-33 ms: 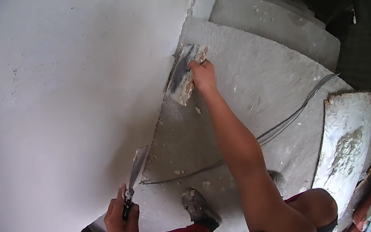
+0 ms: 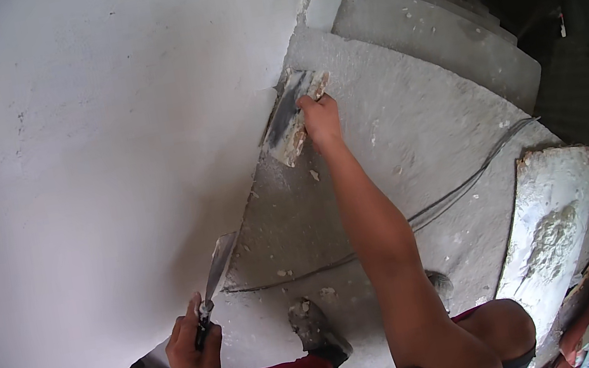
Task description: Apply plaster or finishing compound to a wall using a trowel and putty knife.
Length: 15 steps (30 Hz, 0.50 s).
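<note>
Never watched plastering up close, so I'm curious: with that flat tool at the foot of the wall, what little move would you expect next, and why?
Probably a short stroke with the right hand, drawing the wide trowel along the white wall near the step. Its blade carries plaster and already sits at the wall's bottom edge. The left hand holds a narrow putty knife aside.

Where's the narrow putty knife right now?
In the head view it is low and left of centre: the left hand holds the putty knife, blade up against the white wall.

Grey concrete stair step point(image 2: 411, 132) carries a thin cable point(image 2: 461, 190) and plaster-smeared board point(image 2: 552, 217).
</note>
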Tool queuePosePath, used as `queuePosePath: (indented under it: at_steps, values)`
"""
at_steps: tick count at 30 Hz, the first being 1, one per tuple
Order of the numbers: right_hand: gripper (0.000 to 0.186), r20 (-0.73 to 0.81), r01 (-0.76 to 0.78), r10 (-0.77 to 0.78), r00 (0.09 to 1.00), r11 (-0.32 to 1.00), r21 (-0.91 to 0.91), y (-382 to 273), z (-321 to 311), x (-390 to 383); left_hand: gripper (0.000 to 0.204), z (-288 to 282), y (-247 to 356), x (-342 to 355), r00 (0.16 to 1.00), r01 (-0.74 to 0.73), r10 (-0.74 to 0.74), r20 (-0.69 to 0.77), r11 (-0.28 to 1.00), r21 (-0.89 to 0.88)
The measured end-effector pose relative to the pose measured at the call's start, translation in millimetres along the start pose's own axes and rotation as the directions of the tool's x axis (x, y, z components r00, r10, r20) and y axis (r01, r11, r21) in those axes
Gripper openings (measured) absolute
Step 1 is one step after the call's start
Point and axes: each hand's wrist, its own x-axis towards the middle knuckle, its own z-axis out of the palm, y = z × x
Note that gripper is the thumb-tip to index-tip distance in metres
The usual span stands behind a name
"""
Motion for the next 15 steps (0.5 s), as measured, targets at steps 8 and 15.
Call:
queuePosePath:
  at_steps: [8,15]
  values:
    - [0.038,-0.014,0.053,-0.055,0.998,0.994,-0.099,15.6,24.6,29.6,0.055,2.5,-0.8,8.8,0.999,0.042,-0.041,0.029,0.999,-0.023]
    - [0.033,0.013,0.122,-0.121,0.993,0.983,-0.140,-11.4,36.3,15.9,0.055,0.0,5.0,6.9,0.996,0.037,-0.034,0.078,0.998,-0.044]
